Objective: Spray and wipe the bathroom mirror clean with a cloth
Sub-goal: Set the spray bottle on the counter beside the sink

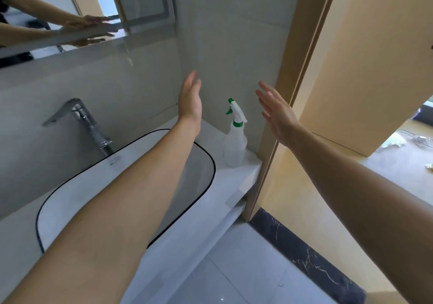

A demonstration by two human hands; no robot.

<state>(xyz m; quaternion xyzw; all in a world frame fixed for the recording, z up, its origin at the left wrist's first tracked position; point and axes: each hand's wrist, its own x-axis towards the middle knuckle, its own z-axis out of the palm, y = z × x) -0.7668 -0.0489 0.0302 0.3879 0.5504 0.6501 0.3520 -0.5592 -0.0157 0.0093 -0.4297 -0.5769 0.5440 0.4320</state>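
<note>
Bathroom vanity corner, view tilted. White countertop (pixel 206 200) runs along a grey tiled wall (pixel 222 34) and ends at a tan door frame (pixel 293 74). Oval basin (pixel 77 193) with a thin black rim is set in the counter; chrome faucet (pixel 79 120) stands behind it. Mirror (pixel 46 10) is at upper left above the backsplash, reflecting both forearms and a window. Floor: pale tiles (pixel 246 268), with a dark marbled threshold strip (pixel 309 259) at the doorway.

Spray bottle (pixel 235 139), translucent white with green nozzle and collar, stands upright on the counter in the back right corner, just beside the door frame.

Left hand (pixel 190 99): raised, fingers straight, empty. Right hand (pixel 277 113): raised, fingers spread, empty. Hands are apart, the bottle between and below them, untouched. No cloth visible.
</note>
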